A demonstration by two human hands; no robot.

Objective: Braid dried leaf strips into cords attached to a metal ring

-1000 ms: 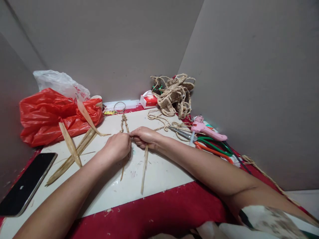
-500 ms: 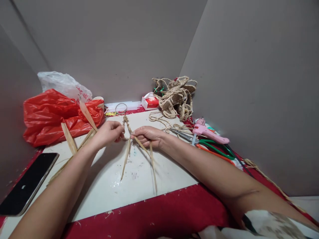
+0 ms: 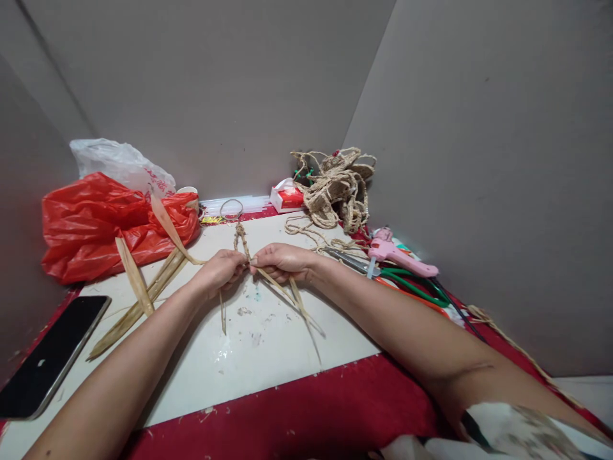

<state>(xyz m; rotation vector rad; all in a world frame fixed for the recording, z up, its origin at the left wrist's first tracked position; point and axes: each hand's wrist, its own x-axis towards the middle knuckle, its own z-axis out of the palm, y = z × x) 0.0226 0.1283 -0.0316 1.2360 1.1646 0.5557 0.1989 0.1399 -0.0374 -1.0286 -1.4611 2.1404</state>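
Note:
Over the middle of the white board [image 3: 268, 370], my left hand [image 3: 223, 271] and my right hand [image 3: 282, 260] nearly meet, fingers pinched on dry plant-fibre strips. A knotted, twisted fibre cord [image 3: 240, 231] runs from the board's far side down to the fingertips. Loose strip ends [image 3: 299, 306] trail out below my right hand. Shorter ends [image 3: 223, 313] hang under my left hand. The exact grip at the fingertips is partly hidden by the fingers. Left of my left hand lie wide flat dry strips [image 3: 143, 294].
A red plastic bag [image 3: 110, 223] and a black phone [image 3: 52, 354] lie at left. At the back are a tissue pack [image 3: 287, 197], a metal ring [image 3: 231, 209] and a heap of coiled cord [image 3: 338, 185]. A pink glue gun [image 3: 402, 254] and green-handled scissors [image 3: 414, 284] lie at right.
My left hand has moved right and down and now pinches strips beside my right hand. The left strip ends shifted left; the right ones swung right. My right hand stays nearly in place.

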